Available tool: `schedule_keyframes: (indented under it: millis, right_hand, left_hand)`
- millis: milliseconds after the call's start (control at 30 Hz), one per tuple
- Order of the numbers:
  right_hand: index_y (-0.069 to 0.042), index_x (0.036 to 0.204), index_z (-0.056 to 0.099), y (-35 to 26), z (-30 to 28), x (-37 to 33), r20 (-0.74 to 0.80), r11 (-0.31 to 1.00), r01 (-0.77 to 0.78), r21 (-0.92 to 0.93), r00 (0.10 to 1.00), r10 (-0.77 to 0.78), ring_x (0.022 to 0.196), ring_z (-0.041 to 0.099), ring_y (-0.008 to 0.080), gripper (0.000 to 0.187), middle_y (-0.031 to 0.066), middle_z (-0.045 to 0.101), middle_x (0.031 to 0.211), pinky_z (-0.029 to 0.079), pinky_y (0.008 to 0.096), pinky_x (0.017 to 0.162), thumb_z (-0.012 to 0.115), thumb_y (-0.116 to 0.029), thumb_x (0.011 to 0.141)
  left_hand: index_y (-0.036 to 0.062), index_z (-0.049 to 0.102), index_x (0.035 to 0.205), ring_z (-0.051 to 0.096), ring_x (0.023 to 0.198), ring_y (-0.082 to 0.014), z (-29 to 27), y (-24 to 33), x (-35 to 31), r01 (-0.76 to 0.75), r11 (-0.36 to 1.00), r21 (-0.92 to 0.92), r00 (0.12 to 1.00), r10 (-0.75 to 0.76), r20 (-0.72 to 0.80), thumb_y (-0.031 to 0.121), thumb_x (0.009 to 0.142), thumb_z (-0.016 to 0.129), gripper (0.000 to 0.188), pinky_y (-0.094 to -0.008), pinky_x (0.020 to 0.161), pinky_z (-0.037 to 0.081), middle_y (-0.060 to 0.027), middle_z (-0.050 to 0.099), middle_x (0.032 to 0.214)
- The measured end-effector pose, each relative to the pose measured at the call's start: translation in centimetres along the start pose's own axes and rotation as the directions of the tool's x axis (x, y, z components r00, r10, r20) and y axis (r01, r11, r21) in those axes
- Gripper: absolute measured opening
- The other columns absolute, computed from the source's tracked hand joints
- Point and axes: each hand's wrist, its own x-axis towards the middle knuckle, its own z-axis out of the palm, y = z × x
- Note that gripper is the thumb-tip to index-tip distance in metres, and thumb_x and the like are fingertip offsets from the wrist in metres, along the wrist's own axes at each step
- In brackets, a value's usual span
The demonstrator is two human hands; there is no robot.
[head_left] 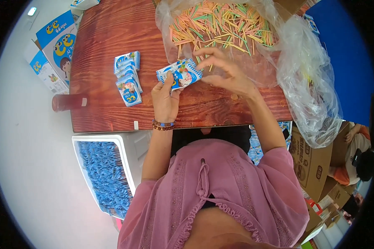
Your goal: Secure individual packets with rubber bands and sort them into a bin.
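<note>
The left hand (pixel 165 97) grips a small blue-and-white packet (pixel 180 74) from below, thumb and fingers pinched on its lower left end, holding it just above the wooden surface (pixel 99 50) near the middle of the front edge. The right hand (pixel 225 70) hovers at the packet's right end with its fingers spread and curled; the fingertips are at the packet's upper edge, but whether they pinch anything cannot be told. A beaded bracelet (pixel 163 125) circles the left wrist.

Just beyond the right hand, toward the far edge of the surface, a heap of thin coloured sticks (pixel 220 25) in orange, yellow, green and pink lies on a clear plastic bag (pixel 307 83) that drapes over the right edge. Left of the held packet, a short overlapping row of matching packets (pixel 128 76) lies on the surface. A red cylinder (pixel 67 102) sticks out past the left edge. Beyond the far left corner stand blue-and-white printed boxes (pixel 56 41). Below the front edge, a white tray (pixel 126 166) holds tightly packed blue packets, and brown cartons (pixel 311 162) sit to the right
</note>
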Motion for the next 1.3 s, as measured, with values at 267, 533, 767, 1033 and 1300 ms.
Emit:
schedule_keyframes:
  millis: [267,533,767,1033,1300]
  right_hand:
    - [-0.01,0.103,0.07,0.8,0.4,0.1,0.272,0.891,0.306,-0.335,0.937,-0.22,0.132,0.035,0.0282,0.027,0.0095,0.04,0.142,0.028,0.0416,0.108,0.071,-0.011,0.076]
    - [-0.009,0.091,0.073,0.5,-0.2,-0.1,0.228,0.852,0.342,-0.397,0.936,-0.269,0.127,0.043,0.0307,0.017,0.0094,0.052,0.133,0.034,0.043,0.105,0.072,-0.013,0.075]
    - [-0.005,0.092,0.072,1.2,-4.5,-0.9,0.318,0.984,-0.068,-0.167,0.941,0.119,0.117,0.053,0.026,0.015,0.0101,0.06,0.123,0.041,0.0385,0.098,0.068,-0.015,0.082]
    - [-0.002,0.1,0.068,10.6,-17.0,6.3,-0.354,0.573,-0.328,-0.751,0.933,0.07,0.1,0.062,0.0299,0.025,0.0174,0.063,0.109,0.048,0.0379,0.087,0.062,-0.021,0.085]
    - [0.0,0.111,0.059,14.2,-20.8,11.2,-0.319,0.094,-0.314,-0.945,0.946,-0.05,0.104,0.057,0.0372,0.041,0.0239,0.062,0.105,0.049,0.0439,0.085,0.066,-0.018,0.075]
  left_hand:
    - [0.0022,0.063,0.107,0.065,0.089,-0.015,0.4,-0.5,-0.1,0.145,0.989,-0.008,0.988,-0.144,0.057,0.015,0.094,0.058,0.019,-0.0293,0.075,0.054,-0.0065,0.067,0.102]
    - [0.0049,0.062,0.108,0.064,0.084,-0.0121,1.1,-1.5,-0.2,0.104,0.994,0.017,0.989,-0.105,0.107,0.017,0.095,0.057,0.019,-0.0255,0.066,0.051,-0.0037,0.067,0.1]
    - [0.0059,0.063,0.107,0.063,0.08,-0.0098,0.8,-2.3,-0.9,0.051,0.996,0.07,0.996,-0.045,-0.074,0.016,0.094,0.059,0.017,-0.0243,0.063,0.05,-0.0014,0.067,0.098]
    - [-0.0033,0.068,0.088,0.052,0.07,-0.002,-2.5,-3.7,-4.3,-0.008,0.842,0.539,0.997,0.048,-0.061,0.012,0.091,0.061,0.017,-0.0186,0.062,0.042,0.0033,0.063,0.079]
    - [-0.0013,0.067,0.086,0.058,0.068,-0.005,-4.2,-4.8,-4.9,0.023,0.891,0.454,1.0,-0.012,-0.027,0.004,0.092,0.058,0.012,-0.0213,0.062,0.047,-0.0014,0.066,0.081]
